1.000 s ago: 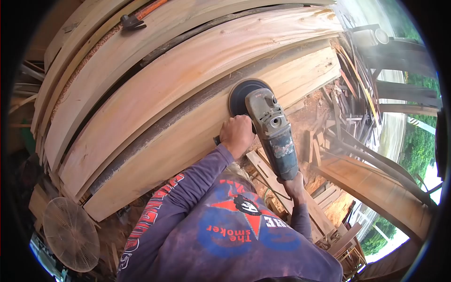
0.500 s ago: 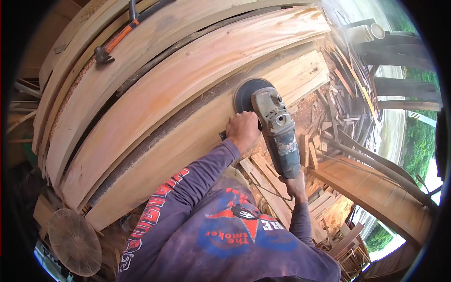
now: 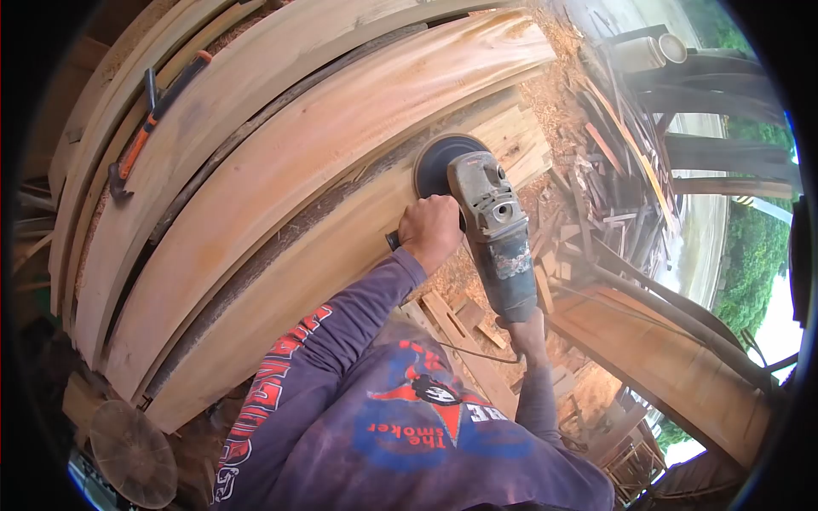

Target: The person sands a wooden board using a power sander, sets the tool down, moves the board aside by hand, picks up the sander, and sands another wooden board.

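Note:
An angle grinder (image 3: pixel 492 209) with a round dark sanding disc (image 3: pixel 436 164) is held in both hands. My left hand (image 3: pixel 431 228) is closed around its black side handle, next to the disc. My right hand (image 3: pixel 525 337) wraps the rear end of the body. The disc lies over the nearest wooden plank (image 3: pixel 341 243), toward that plank's far right end. Whether the disc presses on the wood or just clears it, I cannot tell. A cord (image 3: pixel 477 353) runs near my right hand.
More long planks (image 3: pixel 281 157) lie side by side beyond the nearest one. A hammer (image 3: pixel 145 132) with an orange and black handle rests on them. Wood scraps (image 3: pixel 618 204) and shavings cover the ground at right. A wide board (image 3: pixel 648 358) slants at lower right; a round fan-like guard (image 3: pixel 132 451) stands lower left.
The grinder has moved along the nearest plank toward its right end, with both hands still on it. The view has shifted, so planks and hammer sit farther left.

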Demonstrator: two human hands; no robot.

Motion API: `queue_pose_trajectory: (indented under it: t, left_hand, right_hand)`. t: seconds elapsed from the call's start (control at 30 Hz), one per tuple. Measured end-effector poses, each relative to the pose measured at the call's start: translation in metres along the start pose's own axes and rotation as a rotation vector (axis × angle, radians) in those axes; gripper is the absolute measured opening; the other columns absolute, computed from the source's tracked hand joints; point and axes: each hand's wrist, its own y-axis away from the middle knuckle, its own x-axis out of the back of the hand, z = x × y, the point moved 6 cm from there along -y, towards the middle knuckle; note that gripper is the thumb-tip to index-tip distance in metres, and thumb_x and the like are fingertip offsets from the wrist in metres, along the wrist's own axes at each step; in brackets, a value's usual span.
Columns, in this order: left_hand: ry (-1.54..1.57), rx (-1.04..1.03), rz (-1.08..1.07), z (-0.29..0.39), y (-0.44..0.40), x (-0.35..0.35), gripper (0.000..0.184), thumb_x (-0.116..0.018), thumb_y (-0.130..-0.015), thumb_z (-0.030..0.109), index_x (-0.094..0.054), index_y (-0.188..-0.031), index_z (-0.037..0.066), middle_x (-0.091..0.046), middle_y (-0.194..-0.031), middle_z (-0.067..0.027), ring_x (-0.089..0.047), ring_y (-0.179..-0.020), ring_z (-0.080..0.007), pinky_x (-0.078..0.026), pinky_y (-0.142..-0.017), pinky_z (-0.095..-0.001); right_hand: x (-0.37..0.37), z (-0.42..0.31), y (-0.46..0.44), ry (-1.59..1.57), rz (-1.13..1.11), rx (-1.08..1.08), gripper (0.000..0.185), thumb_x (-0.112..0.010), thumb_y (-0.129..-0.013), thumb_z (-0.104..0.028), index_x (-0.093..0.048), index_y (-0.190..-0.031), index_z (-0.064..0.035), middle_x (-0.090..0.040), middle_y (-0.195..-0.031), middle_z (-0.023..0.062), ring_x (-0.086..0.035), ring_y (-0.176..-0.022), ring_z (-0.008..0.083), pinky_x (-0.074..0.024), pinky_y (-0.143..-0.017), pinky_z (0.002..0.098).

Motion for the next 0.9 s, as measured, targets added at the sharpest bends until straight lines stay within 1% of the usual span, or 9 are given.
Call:
queue_pose_trajectory:
  t: [0.13,0.2,0.33,0.4,0.53,0.7,0.77,0.83,0.9]
  left_hand:
    - [-0.022,-0.037,0.014,0.033,-0.040,-0.016,0.013,-0.073,-0.077,0.015,-0.076,-0.080,0.003,-0.075,-0.083,-0.0195,-0.076,-0.079,-0.0351,-0.061,-0.073,-0.0438]
    - [-0.019,-0.054,-0.001,0.051,-0.058,-0.018,0.012,-0.073,-0.077,0.014,-0.076,-0.080,0.003,-0.075,-0.084,-0.0196,-0.076,-0.080,-0.0352,-0.061,-0.073,-0.0438]
    - [0.004,-0.102,-0.020,0.076,-0.085,-0.011,0.011,-0.072,-0.079,0.014,-0.076,-0.081,0.004,-0.075,-0.086,-0.0197,-0.076,-0.083,-0.0354,-0.061,-0.073,-0.0437]
    - [0.004,-0.088,-0.036,0.082,-0.098,-0.011,0.009,-0.073,-0.078,0.012,-0.077,-0.082,0.005,-0.076,-0.087,-0.0188,-0.076,-0.084,-0.0328,-0.062,-0.073,-0.0418]
    - [-0.008,-0.104,-0.026,0.099,-0.119,-0.014,0.007,-0.072,-0.081,0.010,-0.078,-0.083,0.007,-0.077,-0.087,-0.0165,-0.077,-0.084,-0.0294,-0.062,-0.071,-0.0393]
    - [-0.001,-0.142,-0.043,0.125,-0.142,-0.027,0.014,-0.066,-0.087,0.010,-0.079,-0.086,0.008,-0.077,-0.088,-0.0153,-0.078,-0.086,-0.0280,-0.061,-0.071,-0.0378]
    - [-0.009,-0.152,-0.039,0.132,-0.147,-0.031,0.014,-0.065,-0.086,0.009,-0.079,-0.085,0.008,-0.077,-0.087,-0.0148,-0.078,-0.085,-0.0277,-0.061,-0.070,-0.0376]
    - [0.064,-0.177,0.004,0.131,-0.149,-0.028,0.009,-0.072,-0.077,0.009,-0.078,-0.082,0.003,-0.076,-0.085,-0.0196,-0.077,-0.084,-0.0328,-0.061,-0.071,-0.0420]
    - [0.073,-0.193,0.014,0.133,-0.152,-0.027,0.009,-0.071,-0.077,0.009,-0.078,-0.081,0.003,-0.076,-0.085,-0.0197,-0.077,-0.083,-0.0329,-0.061,-0.071,-0.0420]
  right_hand:
    - [0.030,-0.001,-0.027,-0.054,0.024,0.051,0.031,-0.082,-0.071,-0.010,-0.073,-0.097,0.0033,-0.074,-0.084,0.0071,-0.065,-0.071,0.0148,-0.0505,-0.063,0.0340]
    - [0.046,-0.006,-0.037,-0.053,0.033,0.055,0.034,-0.080,-0.071,-0.007,-0.074,-0.103,0.0037,-0.078,-0.096,0.0107,-0.073,-0.088,0.0186,-0.0549,-0.082,0.0354]
    - [0.069,0.001,-0.062,-0.009,0.048,-0.001,0.033,-0.080,-0.071,-0.007,-0.074,-0.102,0.0041,-0.078,-0.096,0.0116,-0.072,-0.088,0.0173,-0.0546,-0.081,0.0352]
    - [0.076,-0.006,-0.072,-0.056,0.057,0.070,0.034,-0.080,-0.070,-0.008,-0.073,-0.101,0.0034,-0.077,-0.092,0.0098,-0.069,-0.082,0.0159,-0.0543,-0.076,0.0352]
    - [0.091,-0.005,-0.086,-0.080,0.051,0.001,0.035,-0.078,-0.069,-0.006,-0.071,-0.102,0.0034,-0.071,-0.083,0.0049,-0.063,-0.072,0.0152,-0.0519,-0.065,0.0345]
    - [0.105,0.006,-0.099,-0.047,0.080,0.054,0.034,-0.077,-0.070,-0.006,-0.068,-0.101,0.0043,-0.071,-0.084,0.0052,-0.063,-0.074,0.0151,-0.0517,-0.069,0.0339]
    - [0.112,0.009,-0.101,-0.044,0.089,0.074,0.034,-0.076,-0.070,-0.005,-0.068,-0.101,0.0041,-0.071,-0.084,0.0048,-0.063,-0.075,0.0149,-0.0514,-0.070,0.0336]
    - [0.113,0.008,-0.105,-0.060,0.095,0.032,0.033,-0.076,-0.070,-0.005,-0.067,-0.100,0.0034,-0.070,-0.085,0.0038,-0.061,-0.075,0.0139,-0.0502,-0.070,0.0330]
    - [0.114,0.014,-0.108,-0.075,0.073,0.020,0.031,-0.076,-0.070,-0.006,-0.067,-0.098,0.0029,-0.069,-0.084,0.0032,-0.060,-0.074,0.0134,-0.0493,-0.069,0.0327]
